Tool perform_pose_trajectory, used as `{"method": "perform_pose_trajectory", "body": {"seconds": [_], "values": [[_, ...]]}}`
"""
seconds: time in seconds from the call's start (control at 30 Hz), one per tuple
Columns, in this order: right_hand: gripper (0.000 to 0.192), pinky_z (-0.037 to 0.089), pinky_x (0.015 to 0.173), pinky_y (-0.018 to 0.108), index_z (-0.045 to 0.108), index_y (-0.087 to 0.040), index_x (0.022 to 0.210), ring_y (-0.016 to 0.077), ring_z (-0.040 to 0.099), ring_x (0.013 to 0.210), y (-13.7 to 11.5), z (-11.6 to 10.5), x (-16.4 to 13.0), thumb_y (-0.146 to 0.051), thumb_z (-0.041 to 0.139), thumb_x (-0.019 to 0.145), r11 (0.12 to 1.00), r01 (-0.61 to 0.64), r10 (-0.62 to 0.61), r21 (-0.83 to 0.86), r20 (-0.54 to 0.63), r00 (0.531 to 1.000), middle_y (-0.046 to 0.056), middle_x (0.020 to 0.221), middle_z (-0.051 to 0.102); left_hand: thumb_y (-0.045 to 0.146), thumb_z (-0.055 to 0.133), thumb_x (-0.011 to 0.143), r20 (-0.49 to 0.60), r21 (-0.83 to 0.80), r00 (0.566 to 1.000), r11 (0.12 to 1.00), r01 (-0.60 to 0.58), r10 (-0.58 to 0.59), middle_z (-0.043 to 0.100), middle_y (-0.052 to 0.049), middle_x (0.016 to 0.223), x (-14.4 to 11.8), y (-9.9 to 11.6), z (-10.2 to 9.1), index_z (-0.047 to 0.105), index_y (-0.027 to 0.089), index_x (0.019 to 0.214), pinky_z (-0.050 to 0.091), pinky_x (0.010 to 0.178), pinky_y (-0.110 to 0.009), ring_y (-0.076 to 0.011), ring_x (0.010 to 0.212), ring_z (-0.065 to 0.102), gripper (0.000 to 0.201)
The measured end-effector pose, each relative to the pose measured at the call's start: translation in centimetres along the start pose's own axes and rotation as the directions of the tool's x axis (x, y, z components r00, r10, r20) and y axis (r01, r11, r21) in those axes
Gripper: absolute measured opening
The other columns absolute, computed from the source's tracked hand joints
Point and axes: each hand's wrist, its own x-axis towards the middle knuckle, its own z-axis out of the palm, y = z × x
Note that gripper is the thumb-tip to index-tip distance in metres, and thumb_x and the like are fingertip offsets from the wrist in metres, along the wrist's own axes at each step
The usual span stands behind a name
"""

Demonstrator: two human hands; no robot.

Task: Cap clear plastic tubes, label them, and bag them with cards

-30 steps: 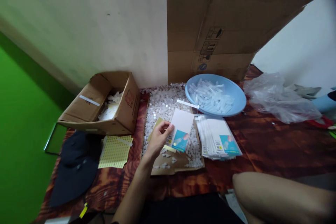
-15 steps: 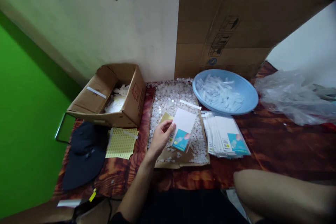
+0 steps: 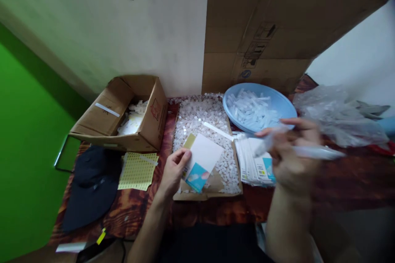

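Note:
My left hand pinches a white packet with a teal corner by its left edge, over a cardboard sheet covered in small white pieces. My right hand is raised and blurred in front of the stack of similar packets. It grips a long clear tube that points right. A blue basin holding several clear tubes stands just behind it.
An open cardboard box sits at the left, with a yellow dotted sticker sheet and a dark cap in front of it. A large flattened carton leans on the wall. A crumpled clear plastic bag lies at the right.
My right hand has come up into view holding a clear tube. My left hand and its packet shifted slightly down and left, and the packet tilted.

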Motion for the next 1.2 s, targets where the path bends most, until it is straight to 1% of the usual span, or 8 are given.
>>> {"method": "perform_pose_trajectory", "body": {"seconds": [0.1, 0.23, 0.47, 0.6, 0.73, 0.87, 1.03, 1.2], "values": [[0.033, 0.024, 0.037, 0.013, 0.050, -0.024, 0.106, 0.0046, 0.032, 0.039, 2.7, 2.0, -0.3, -0.032, 0.075, 0.086, 0.981, -0.136, 0.144, 0.141, -0.050, 0.988, -0.002, 0.073, 0.071, 0.044, 0.078, 0.080, 0.051, 0.035, 0.999, 0.999, -0.011, 0.009, 0.063, 0.001, 0.071, -0.5, 0.6, -0.2, 0.073, 0.016, 0.078, 0.037, 0.056, -0.019, -0.0118, 0.064, 0.051, 0.029], [0.036, 0.024, 0.035, 0.012, 0.044, -0.026, 0.104, 0.0046, 0.035, 0.038, 5.3, 4.6, -1.9, -0.040, 0.071, 0.086, 0.886, -0.330, 0.364, 0.326, -0.046, 0.930, 0.000, 0.079, 0.074, 0.042, 0.082, 0.076, 0.101, 0.073, 0.993, 0.996, 0.048, -0.056, 0.064, -0.001, 0.070, -0.7, 1.2, 0.3, 0.075, 0.016, 0.077, 0.037, 0.056, -0.020, -0.0124, 0.063, 0.052, 0.028], [0.032, 0.021, 0.033, 0.012, 0.047, -0.027, 0.108, 0.0026, 0.030, 0.035, 6.4, 5.9, -2.9, -0.041, 0.069, 0.089, 0.864, -0.293, 0.372, 0.410, -0.125, 0.920, -0.002, 0.080, 0.072, 0.045, 0.082, 0.074, 0.078, 0.064, 0.987, 0.989, 0.132, -0.137, 0.067, -0.002, 0.073, -0.8, 1.0, 0.6, 0.076, 0.014, 0.080, 0.039, 0.059, -0.020, -0.0131, 0.066, 0.054, 0.032], [0.021, 0.018, 0.034, 0.015, 0.061, -0.024, 0.099, 0.0037, 0.025, 0.036, 8.3, 5.6, -4.7, -0.038, 0.070, 0.087, 0.865, -0.369, 0.392, 0.341, 0.002, 0.920, -0.007, 0.063, 0.060, 0.047, 0.079, 0.077, 0.036, 0.037, 0.988, 0.988, 0.148, -0.150, 0.067, -0.002, 0.077, -0.5, 0.8, 0.4, 0.074, 0.014, 0.082, 0.039, 0.060, -0.020, -0.0132, 0.069, 0.053, 0.034], [0.027, 0.036, 0.044, 0.023, 0.075, -0.019, 0.091, 0.0100, 0.050, 0.053, 9.3, 4.1, -5.7, -0.042, 0.061, 0.089, 0.862, -0.489, 0.439, 0.131, 0.287, 0.851, 0.008, 0.109, 0.072, 0.048, 0.078, 0.079, 0.042, 0.090, 0.989, 0.986, 0.139, -0.143, 0.063, -0.001, 0.074, -0.2, 0.9, -0.1, 0.072, 0.014, 0.081, 0.036, 0.057, -0.019, -0.0118, 0.066, 0.048, 0.035], [0.032, 0.051, 0.069, 0.032, 0.077, -0.022, 0.105, 0.0234, 0.063, 0.087, 8.5, 1.1, -4.0, -0.044, 0.063, 0.088, 0.908, -0.401, 0.396, -0.125, 0.574, 0.717, 0.010, 0.124, 0.066, 0.048, 0.075, 0.082, 0.135, 0.178, 0.979, 0.975, 0.131, -0.156, 0.056, 0.001, 0.068, -0.6, 1.0, -1.2, 0.069, 0.014, 0.077, 0.033, 0.056, -0.019, -0.0109, 0.063, 0.045, 0.035], [0.052, 0.052, 0.084, 0.034, 0.050, -0.028, 0.144, 0.0213, 0.061, 0.093, 7.2, -2.2, -1.8, -0.041, 0.061, 0.095, 0.914, -0.310, 0.406, -0.263, 0.591, 0.697, 0.008, 0.119, 0.062, 0.048, 0.071, 0.086, 0.145, 0.199, 0.987, 0.979, 0.034, -0.064, 0.057, 0.001, 0.073, -1.5, 0.4, -2.8, 0.069, 0.016, 0.082, 0.037, 0.059, -0.019, -0.0119, 0.067, 0.048, 0.033], [0.040, 0.051, 0.090, 0.037, 0.065, -0.025, 0.134, 0.0234, 0.061, 0.097, 5.9, -1.7, -1.8, -0.039, 0.061, 0.097, 0.920, -0.064, 0.333, -0.386, 0.687, 0.646, 0.009, 0.109, 0.066, 0.047, 0.069, 0.088, 0.137, 0.270, 0.990, 0.963, -0.008, -0.030, 0.060, -0.001, 0.079, -1.6, -0.4, -3.4, 0.069, 0.016, 0.086, 0.039, 0.062, -0.020, -0.0134, 0.071, 0.051, 0.032]]}}
